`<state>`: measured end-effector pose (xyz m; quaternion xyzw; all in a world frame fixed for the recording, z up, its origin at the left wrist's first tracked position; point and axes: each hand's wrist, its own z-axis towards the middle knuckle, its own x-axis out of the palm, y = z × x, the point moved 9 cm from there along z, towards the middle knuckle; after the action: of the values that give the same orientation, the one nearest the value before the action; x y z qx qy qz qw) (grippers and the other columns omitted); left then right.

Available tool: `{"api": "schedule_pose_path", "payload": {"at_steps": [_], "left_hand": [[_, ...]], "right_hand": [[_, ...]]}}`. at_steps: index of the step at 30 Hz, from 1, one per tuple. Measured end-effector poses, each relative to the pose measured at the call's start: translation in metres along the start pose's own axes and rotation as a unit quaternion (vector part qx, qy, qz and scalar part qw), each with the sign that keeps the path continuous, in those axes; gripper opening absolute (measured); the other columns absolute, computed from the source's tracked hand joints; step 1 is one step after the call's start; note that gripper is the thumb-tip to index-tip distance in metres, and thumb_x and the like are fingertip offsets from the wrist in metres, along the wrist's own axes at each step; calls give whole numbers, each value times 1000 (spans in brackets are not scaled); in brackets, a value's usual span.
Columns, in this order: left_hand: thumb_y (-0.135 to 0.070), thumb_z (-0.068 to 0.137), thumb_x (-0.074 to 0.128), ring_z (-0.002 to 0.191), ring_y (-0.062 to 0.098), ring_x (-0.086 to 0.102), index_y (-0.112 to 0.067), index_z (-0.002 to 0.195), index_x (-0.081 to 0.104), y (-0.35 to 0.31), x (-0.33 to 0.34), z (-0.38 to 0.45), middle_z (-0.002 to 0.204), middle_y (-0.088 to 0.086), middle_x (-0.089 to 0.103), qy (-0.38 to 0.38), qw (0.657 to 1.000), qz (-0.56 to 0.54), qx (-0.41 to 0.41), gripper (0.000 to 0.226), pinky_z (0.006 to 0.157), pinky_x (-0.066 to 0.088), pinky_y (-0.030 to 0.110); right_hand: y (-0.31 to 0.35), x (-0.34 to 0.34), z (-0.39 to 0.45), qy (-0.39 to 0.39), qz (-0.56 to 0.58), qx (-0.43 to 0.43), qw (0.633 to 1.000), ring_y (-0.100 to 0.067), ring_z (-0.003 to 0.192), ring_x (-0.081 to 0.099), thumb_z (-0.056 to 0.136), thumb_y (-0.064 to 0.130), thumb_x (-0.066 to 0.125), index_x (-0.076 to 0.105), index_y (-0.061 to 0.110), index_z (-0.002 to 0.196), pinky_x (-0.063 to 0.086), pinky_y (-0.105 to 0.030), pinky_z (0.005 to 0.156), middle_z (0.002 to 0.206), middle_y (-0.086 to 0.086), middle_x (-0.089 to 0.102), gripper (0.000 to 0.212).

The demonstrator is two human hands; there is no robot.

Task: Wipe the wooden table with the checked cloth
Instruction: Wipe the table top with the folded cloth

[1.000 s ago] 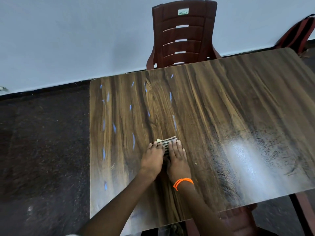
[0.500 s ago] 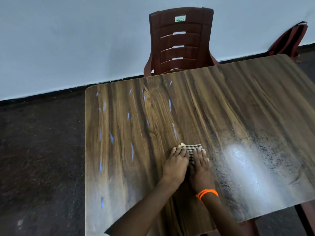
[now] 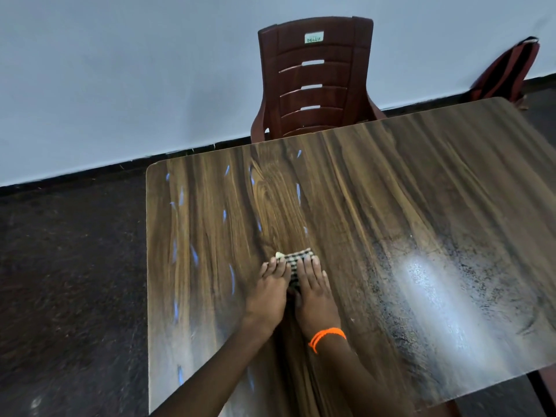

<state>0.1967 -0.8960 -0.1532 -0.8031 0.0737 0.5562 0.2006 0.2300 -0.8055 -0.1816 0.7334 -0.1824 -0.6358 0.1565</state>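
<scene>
The folded checked cloth (image 3: 294, 260) lies flat on the wooden table (image 3: 391, 206), near the middle of its left half. My left hand (image 3: 269, 291) and my right hand (image 3: 314, 293) press down on it side by side, palms flat, fingers pointing away from me. Only the cloth's far edge and a strip between the hands show; the rest is hidden under the palms. An orange thread band (image 3: 326, 338) circles my right wrist. Small bluish streaks (image 3: 231, 281) mark the tabletop left of and beyond the hands.
A dark red plastic chair (image 3: 316, 79) stands against the table's far edge by the pale wall. A red bag (image 3: 508, 70) leans on the wall at the far right. Dark floor lies left of the table. A bright glare patch (image 3: 436, 296) sits on the right.
Both hands pushed the cloth to the right across the table, then slid it back a little to the left. The camera view shifted slightly.
</scene>
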Motion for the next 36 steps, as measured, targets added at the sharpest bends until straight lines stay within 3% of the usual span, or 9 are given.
{"api": "schedule_pose_path", "payload": {"at_steps": [5,10,18,25,29,33,36], "left_hand": [[-10,102,28,153,27,-1,-8,157,13,-45,17,-13,166,9,7,-1,998,2,69,57,124,-5,38],[-13,104,26,153,28,8,-5,154,22,-83,12,33,164,13,16,-14,995,4,95,51,125,4,39],[-10,103,34,151,25,18,-8,152,31,-22,-41,102,162,8,25,-56,998,10,27,49,124,13,37],[-11,103,35,153,24,7,-10,157,18,42,-39,57,165,6,14,-27,999,-3,-35,56,125,5,35],[-12,104,29,154,23,-3,-10,158,9,29,-19,22,166,6,1,-14,1000,-13,-8,57,125,-6,34],[-11,103,32,153,27,-1,-8,157,15,-11,-15,38,166,10,6,-22,999,-16,41,57,125,-3,36],[-11,103,30,153,28,4,-6,155,20,-40,-19,77,165,12,12,-23,998,-11,65,54,126,1,38]], "right_hand": [[-38,-9,-47,-16,3,43,999,-17,153,-3,96,19,52,15,14,156,11,-40,125,165,1,5,71],[-83,-39,-17,-39,-8,101,994,-22,152,6,98,22,55,23,7,154,16,-44,124,163,-11,17,66],[-45,-42,96,-15,-4,63,998,-21,153,0,99,23,46,17,13,156,6,-40,124,165,-7,9,65],[23,-7,88,4,5,-5,1000,-15,152,-10,98,24,43,10,16,157,0,-36,125,166,0,1,68],[15,0,44,17,25,-28,999,-9,151,-13,96,24,48,12,20,157,3,-35,125,164,7,-1,71],[-30,-16,33,1,30,11,999,-10,152,-5,98,28,53,17,21,156,5,-36,124,163,8,5,69],[-63,-37,54,-21,18,51,998,-18,152,3,98,26,54,22,15,155,8,-40,123,164,-2,14,66]]}}
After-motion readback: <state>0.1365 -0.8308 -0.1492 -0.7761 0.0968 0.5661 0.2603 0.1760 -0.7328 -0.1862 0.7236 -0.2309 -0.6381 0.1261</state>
